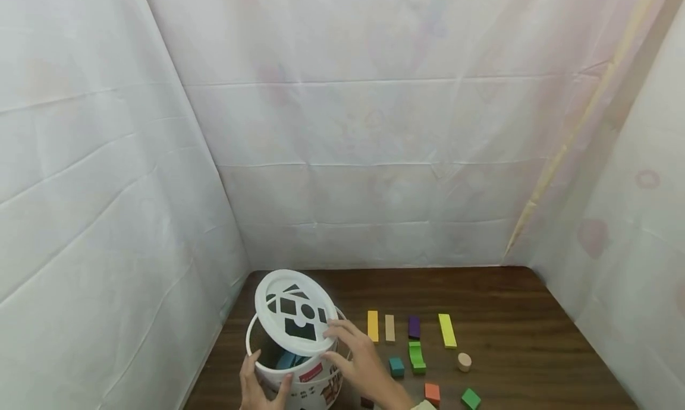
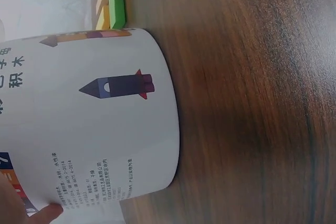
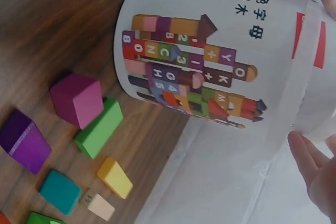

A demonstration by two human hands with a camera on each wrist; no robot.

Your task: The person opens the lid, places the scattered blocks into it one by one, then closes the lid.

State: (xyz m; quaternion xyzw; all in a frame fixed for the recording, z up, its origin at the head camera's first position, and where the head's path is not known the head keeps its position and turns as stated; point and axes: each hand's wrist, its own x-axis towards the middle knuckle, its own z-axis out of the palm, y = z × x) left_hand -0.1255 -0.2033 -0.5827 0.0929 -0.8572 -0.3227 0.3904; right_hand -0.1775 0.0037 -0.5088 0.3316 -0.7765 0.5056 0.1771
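A white bucket printed with block pictures and lettering stands at the table's front left. Its white lid, with shaped cut-outs, lies tilted across the mouth, leaving the near left part of the opening uncovered. Inside, a blue block shows. My left hand grips the bucket near its rim, thumb on the near side and fingers round the left. With fingers over the lid and thumb below its edge, my right hand holds the lid on its right side.
Right of the bucket, coloured blocks lie scattered: a yellow block, an orange block, a green curved block, a teal block and several others. The dark wooden table has pale sheets hanging behind and at both sides.
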